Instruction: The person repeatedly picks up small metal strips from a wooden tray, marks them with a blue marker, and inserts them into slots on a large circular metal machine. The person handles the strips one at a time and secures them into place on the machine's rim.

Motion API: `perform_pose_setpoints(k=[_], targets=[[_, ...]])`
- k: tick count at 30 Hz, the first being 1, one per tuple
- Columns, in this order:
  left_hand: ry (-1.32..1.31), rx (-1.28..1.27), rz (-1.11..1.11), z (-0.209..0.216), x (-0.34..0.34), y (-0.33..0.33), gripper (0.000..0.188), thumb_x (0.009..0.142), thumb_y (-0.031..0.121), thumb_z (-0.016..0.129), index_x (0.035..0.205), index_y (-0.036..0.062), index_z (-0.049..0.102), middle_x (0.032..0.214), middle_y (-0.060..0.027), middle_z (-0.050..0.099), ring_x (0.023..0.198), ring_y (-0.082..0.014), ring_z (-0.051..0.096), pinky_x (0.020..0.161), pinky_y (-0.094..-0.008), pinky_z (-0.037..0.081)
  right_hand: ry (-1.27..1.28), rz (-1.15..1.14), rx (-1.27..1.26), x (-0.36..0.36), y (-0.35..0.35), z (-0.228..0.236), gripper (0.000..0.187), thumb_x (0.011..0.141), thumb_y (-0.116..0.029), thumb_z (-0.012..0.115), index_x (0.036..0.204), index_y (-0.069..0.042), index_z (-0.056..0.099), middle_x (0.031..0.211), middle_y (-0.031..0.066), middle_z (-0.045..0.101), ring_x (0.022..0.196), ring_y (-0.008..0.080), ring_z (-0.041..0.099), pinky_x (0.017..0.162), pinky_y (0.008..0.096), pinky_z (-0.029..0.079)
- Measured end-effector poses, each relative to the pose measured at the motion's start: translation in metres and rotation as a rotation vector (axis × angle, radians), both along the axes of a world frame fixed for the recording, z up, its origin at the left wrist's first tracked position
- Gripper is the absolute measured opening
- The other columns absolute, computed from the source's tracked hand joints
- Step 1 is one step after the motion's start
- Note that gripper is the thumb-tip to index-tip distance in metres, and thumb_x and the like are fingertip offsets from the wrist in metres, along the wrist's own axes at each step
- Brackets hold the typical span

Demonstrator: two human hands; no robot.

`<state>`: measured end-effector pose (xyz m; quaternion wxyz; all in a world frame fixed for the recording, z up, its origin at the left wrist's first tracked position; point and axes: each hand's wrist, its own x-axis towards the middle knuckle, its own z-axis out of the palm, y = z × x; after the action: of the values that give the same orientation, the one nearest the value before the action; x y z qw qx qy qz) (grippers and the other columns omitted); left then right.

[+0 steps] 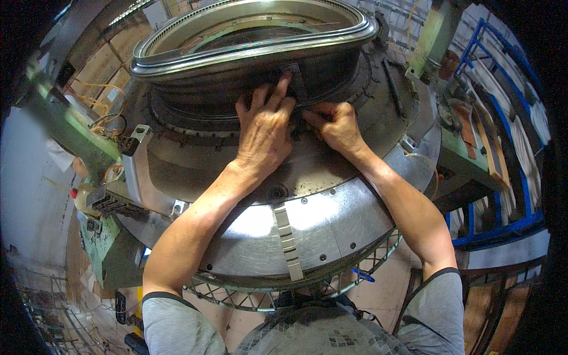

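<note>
Both my hands work at the front of a dark cylinder wall (pixel 207 97) under a shiny metal ring (pixel 254 58), on what looks like a circular knitting machine. My left hand (pixel 264 129) lies against this wall with its fingers apart. One finger stretches up onto a narrow dark upright panel (pixel 297 83). Close by on the right, my right hand (pixel 338 126) is closed in a pinch at the foot of the cylinder, near the panel's lower end. Whatever sits between its thumb and finger is too small and hidden to name.
Around the cylinder spreads a wide metal bed with a polished outer plate (pixel 361 228), crossed by a segmented metal strip (pixel 287 242). Green machine uprights (pixel 89 136) stand at both sides. On the right, a blue rack (pixel 503 228) holds pale rolls. A dark bar (pixel 393 89) lies right of the cylinder.
</note>
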<state>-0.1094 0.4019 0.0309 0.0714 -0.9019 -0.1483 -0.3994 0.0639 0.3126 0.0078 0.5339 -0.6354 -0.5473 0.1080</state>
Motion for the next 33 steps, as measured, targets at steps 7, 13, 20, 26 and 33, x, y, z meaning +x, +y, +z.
perform_pose_setpoints(k=[7, 13, 20, 26, 33], targets=[[0.018, -0.016, 0.007, 0.000, 0.000, 0.000, 0.051, 0.057, 0.003, 0.072, 0.107, 0.0061, 0.063, 0.156, -0.0105, 0.041, 0.127, -0.0355, 0.043, 0.099, -0.0591, 0.034, -0.031, 0.011, 0.065, -0.002, 0.001, -0.001, 0.014, 0.091, -0.014, 0.074, 0.093, 0.000, 0.076, 0.066, 0.0005, 0.066, 0.055, 0.0064, 0.054, 0.050, 0.0255, 0.043], [0.047, -0.012, 0.019, 0.001, 0.000, 0.000, 0.050, 0.057, 0.004, 0.073, 0.107, 0.0058, 0.063, 0.158, -0.0099, 0.038, 0.126, -0.0354, 0.044, 0.097, -0.0598, 0.035, -0.013, -0.005, 0.025, -0.004, -0.002, 0.004, 0.017, 0.090, -0.016, 0.073, 0.095, 0.000, 0.076, 0.073, 0.0069, 0.069, 0.062, 0.0108, 0.060, 0.058, 0.0288, 0.047], [0.066, 0.029, 0.041, 0.001, 0.001, 0.001, 0.050, 0.058, 0.006, 0.074, 0.107, 0.0057, 0.063, 0.159, -0.0089, 0.037, 0.125, -0.0343, 0.043, 0.095, -0.0590, 0.036, -0.042, 0.010, 0.079, -0.005, -0.001, 0.003, 0.015, 0.092, -0.015, 0.073, 0.093, 0.000, 0.076, 0.064, 0.0003, 0.064, 0.055, 0.0067, 0.052, 0.050, 0.0257, 0.042], [0.074, 0.057, 0.050, 0.001, 0.000, 0.003, 0.054, 0.056, 0.007, 0.076, 0.109, 0.0066, 0.063, 0.160, -0.0085, 0.035, 0.124, -0.0333, 0.044, 0.093, -0.0569, 0.037, 0.028, -0.005, -0.026, -0.006, -0.003, 0.007, 0.019, 0.086, -0.015, 0.073, 0.097, 0.001, 0.076, 0.087, 0.0186, 0.076, 0.072, 0.0184, 0.070, 0.070, 0.0348, 0.056], [0.074, 0.055, 0.034, 0.001, 0.001, 0.003, 0.056, 0.055, 0.008, 0.076, 0.110, 0.0068, 0.063, 0.160, -0.0084, 0.035, 0.124, -0.0328, 0.044, 0.093, -0.0568, 0.036, -0.040, -0.040, -0.086, -0.002, -0.001, 0.006, 0.020, 0.087, -0.017, 0.072, 0.094, 0.002, 0.076, 0.084, 0.0190, 0.075, 0.068, 0.0181, 0.068, 0.068, 0.0362, 0.055]])
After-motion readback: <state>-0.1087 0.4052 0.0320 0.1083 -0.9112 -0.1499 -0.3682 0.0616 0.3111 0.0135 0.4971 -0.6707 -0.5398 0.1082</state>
